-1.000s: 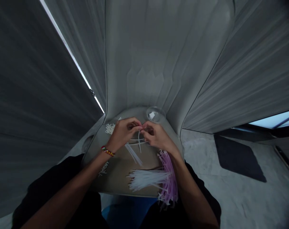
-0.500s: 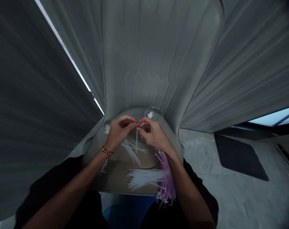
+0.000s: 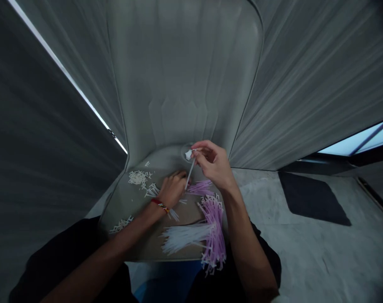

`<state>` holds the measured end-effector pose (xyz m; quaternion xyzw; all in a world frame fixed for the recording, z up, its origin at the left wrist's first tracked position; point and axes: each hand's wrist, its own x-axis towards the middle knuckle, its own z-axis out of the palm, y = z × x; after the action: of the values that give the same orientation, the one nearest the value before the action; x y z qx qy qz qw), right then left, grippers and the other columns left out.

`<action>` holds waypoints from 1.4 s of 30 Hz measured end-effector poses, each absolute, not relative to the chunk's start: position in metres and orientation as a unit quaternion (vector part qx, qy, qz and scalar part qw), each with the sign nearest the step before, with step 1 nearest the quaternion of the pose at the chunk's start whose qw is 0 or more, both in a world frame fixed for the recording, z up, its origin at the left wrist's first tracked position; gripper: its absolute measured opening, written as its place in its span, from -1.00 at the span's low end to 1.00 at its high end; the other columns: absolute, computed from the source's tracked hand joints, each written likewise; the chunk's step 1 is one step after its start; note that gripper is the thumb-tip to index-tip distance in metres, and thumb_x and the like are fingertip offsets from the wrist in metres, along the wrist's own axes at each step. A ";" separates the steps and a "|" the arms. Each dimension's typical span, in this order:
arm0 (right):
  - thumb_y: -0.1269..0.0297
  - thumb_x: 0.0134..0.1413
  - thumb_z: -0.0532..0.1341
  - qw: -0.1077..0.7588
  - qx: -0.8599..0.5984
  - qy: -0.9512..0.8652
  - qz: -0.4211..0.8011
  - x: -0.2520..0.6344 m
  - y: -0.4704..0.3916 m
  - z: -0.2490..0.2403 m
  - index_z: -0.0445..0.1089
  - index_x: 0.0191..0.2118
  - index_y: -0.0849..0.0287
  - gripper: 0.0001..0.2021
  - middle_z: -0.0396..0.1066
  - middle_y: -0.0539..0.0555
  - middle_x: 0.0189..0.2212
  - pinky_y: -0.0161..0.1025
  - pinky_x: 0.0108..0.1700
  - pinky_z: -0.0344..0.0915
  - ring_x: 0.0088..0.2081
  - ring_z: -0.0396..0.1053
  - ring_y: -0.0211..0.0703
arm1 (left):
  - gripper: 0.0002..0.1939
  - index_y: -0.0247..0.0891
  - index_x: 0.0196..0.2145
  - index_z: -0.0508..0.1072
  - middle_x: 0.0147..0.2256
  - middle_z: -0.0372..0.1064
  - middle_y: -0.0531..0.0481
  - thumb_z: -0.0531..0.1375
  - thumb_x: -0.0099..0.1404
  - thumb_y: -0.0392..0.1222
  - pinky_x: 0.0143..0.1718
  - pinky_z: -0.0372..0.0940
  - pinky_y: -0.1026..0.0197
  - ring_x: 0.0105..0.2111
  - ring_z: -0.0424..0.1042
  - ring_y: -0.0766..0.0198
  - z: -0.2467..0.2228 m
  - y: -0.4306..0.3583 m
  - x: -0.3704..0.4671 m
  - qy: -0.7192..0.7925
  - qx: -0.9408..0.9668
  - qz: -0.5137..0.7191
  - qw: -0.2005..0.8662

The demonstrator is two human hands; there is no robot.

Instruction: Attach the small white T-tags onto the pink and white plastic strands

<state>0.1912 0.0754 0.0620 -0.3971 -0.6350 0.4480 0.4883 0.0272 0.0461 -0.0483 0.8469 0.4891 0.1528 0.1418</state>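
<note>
My right hand point(image 3: 213, 162) is raised over the back of the chair seat, pinching a thin white stick point(image 3: 190, 174) that slants down to the left. Lower, my left hand point(image 3: 174, 185) rests at the seat with its fingers curled down, beside a few pink sticks point(image 3: 200, 187). Its fingertips are hidden, so whatever they hold does not show. Loose white sticks point(image 3: 152, 190) lie partly under that hand. Just behind the right fingertips is a clear round dish point(image 3: 184, 147) with a white piece point(image 3: 188, 155) at it.
Small white pieces point(image 3: 139, 177) are heaped at the seat's left, with another small pile point(image 3: 120, 225) nearer me. A bundle of white sticks point(image 3: 185, 236) meets a pink bundle point(image 3: 215, 229) at front right. The chair back point(image 3: 185, 75) rises behind; a dark mat point(image 3: 311, 198) lies on the floor.
My hands, together before, are now apart. The right has moved up and right with the white stick; the left has dropped to the seat. The view has shifted, uncovering the small white pieces.
</note>
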 end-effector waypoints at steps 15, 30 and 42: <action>0.21 0.19 0.29 0.570 -0.459 -0.591 0.338 0.224 0.092 0.048 0.43 -0.20 0.14 -0.87 0.52 0.03 -0.38 -0.22 -0.17 0.42 -0.29 0.51 -0.19 | -0.81 -0.20 -0.17 0.47 -0.17 0.47 -0.10 0.07 0.43 -0.36 -0.05 0.17 0.01 -0.10 0.38 0.02 -0.034 0.063 -0.015 0.486 0.864 0.109 0.070; 0.25 0.25 0.18 0.383 -0.546 -0.709 0.229 0.221 0.106 0.005 0.44 -0.15 0.16 -0.85 0.57 0.12 -0.29 -0.25 -0.19 0.42 -0.26 0.54 -0.13 | -0.90 -0.22 -0.20 0.42 -0.26 0.48 -0.05 0.11 0.47 -0.30 -0.15 0.28 0.13 -0.20 0.46 0.14 -0.038 0.055 -0.003 0.464 0.847 0.201 0.164; 0.41 0.10 0.28 0.245 -0.548 -0.769 0.219 0.207 0.173 -0.017 0.61 -0.28 0.24 -0.86 0.58 0.07 -0.42 -0.31 -0.26 0.29 -0.37 0.47 -0.19 | -0.83 -0.16 -0.14 0.55 -0.19 0.55 -0.03 0.14 0.46 -0.24 -0.11 0.33 0.17 -0.17 0.53 0.17 -0.019 0.054 -0.019 0.454 0.797 0.328 0.228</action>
<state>0.2072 0.1733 -0.0174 -0.5478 -0.7694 0.2193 0.2448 -0.0191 0.0538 -0.0193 0.7967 0.4536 0.3280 0.2279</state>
